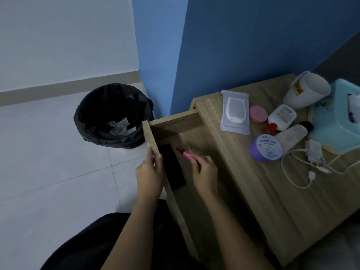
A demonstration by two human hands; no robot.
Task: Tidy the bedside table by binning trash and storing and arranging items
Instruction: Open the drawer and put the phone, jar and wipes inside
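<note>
On the light wooden bench (272,191), an open wooden drawer (175,123) holds a flat black object (172,168); its front edge is gripped by the left hand (149,172), while a pink tube (188,154), partly hidden, is pinched by the right hand (205,172). Crumpled white tissue (118,126) lies in the black-lined bin (111,115).

Both bare forearms are extended forward from the lower edge of the view, roughly parallel. The left hand (150,172) is held with thumb and fingers closed in a pinch on a thin edge, knuckles turned upward. The right hand (204,172) is curled, its fingers (196,162) closed around a slim item, the wrist kept slightly bent inward.
</note>
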